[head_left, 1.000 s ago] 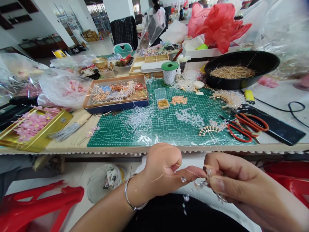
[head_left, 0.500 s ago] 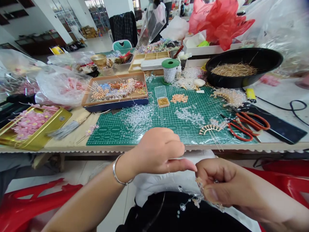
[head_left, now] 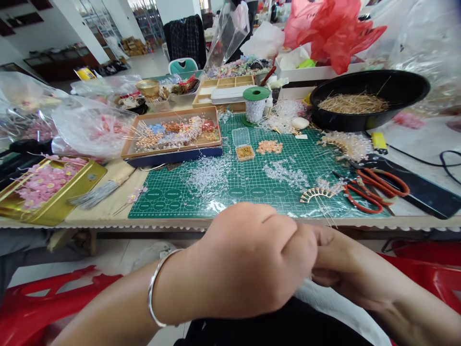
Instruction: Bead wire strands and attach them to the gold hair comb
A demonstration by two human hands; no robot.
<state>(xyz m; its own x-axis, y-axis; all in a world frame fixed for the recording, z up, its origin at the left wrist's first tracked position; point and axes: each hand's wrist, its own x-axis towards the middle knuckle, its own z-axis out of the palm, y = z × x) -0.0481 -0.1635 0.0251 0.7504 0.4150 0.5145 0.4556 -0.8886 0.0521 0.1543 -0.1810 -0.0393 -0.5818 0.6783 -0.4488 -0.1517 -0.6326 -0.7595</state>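
Below the table's front edge, over my lap, my left hand (head_left: pixel 252 259) is a closed fist with a silver bangle on the wrist. It lies over the fingers of my right hand (head_left: pixel 349 269), which curl in underneath it. Whatever the two hands grip is hidden between them. Nearest on the table is a green cutting mat (head_left: pixel 252 187) strewn with clear crystal beads (head_left: pixel 211 175). A small gold comb piece (head_left: pixel 317 193) lies near the mat's front right.
Red-handled pliers (head_left: pixel 370 190) lie at the mat's right. Behind stand a black bowl (head_left: pixel 360 122) of gold pins, a green-topped spool (head_left: pixel 255 103) and a tray (head_left: pixel 173 154) of beaded sprigs. A gold tin (head_left: pixel 72 192) of pink flowers sits left. Red stools (head_left: pixel 54 298) flank my legs.
My left hand has swung right and closed over my right hand's fingers. The beaded wire that showed between the hands before is now covered.
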